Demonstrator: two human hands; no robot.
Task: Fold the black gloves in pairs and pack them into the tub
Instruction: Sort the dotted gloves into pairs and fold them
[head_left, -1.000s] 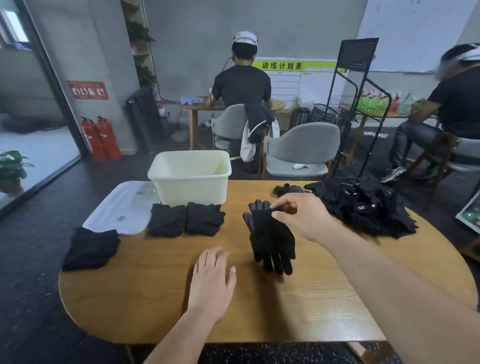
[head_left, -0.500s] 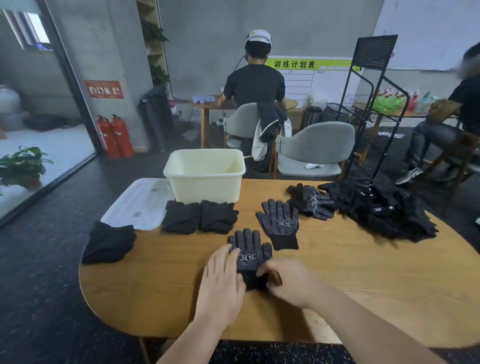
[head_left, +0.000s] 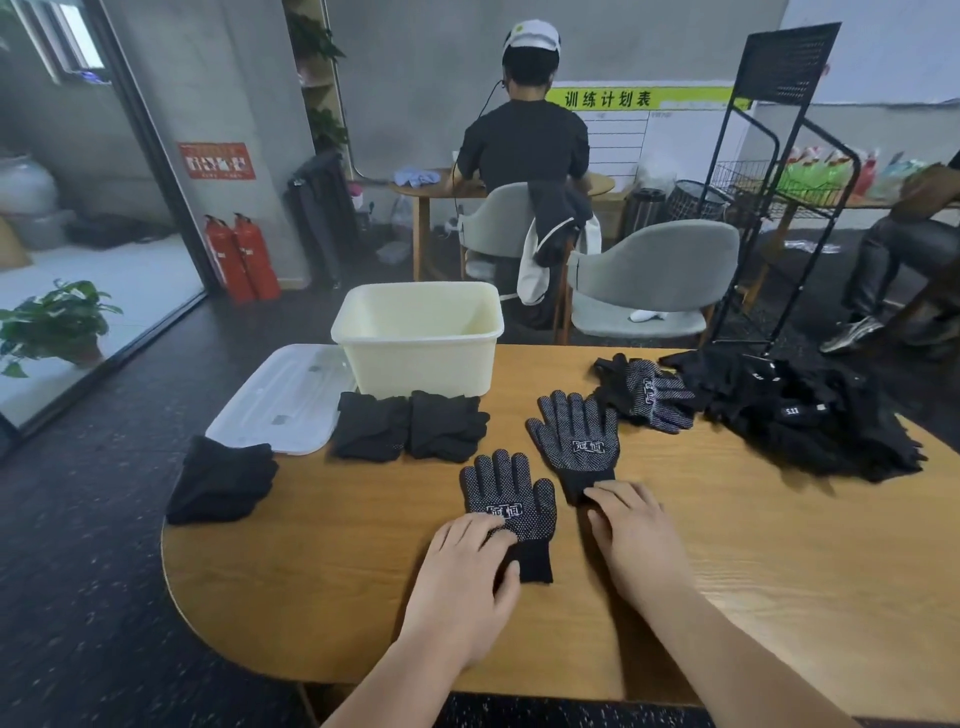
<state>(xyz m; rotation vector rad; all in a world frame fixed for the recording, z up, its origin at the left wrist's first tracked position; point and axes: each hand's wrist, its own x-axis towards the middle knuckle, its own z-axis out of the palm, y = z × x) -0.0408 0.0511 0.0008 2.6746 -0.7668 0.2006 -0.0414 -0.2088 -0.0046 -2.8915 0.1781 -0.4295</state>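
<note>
Black dotted gloves lie flat, dots up, on the wooden surface (head_left: 727, 571). The left grip (head_left: 462, 582) is flat, with straight fingers pressing on the wrist end of the near glove (head_left: 506, 506). The right grip (head_left: 631, 535) is flat too, holds nothing, and its fingertips touch the cuff of the far glove (head_left: 576, 441). The cream tub (head_left: 418, 332) stands at the far edge. Two folded pairs (head_left: 410, 426) lie just in front of it, and its white lid (head_left: 285, 400) lies beside it. A big glove pile (head_left: 800, 421) sits on the right.
</note>
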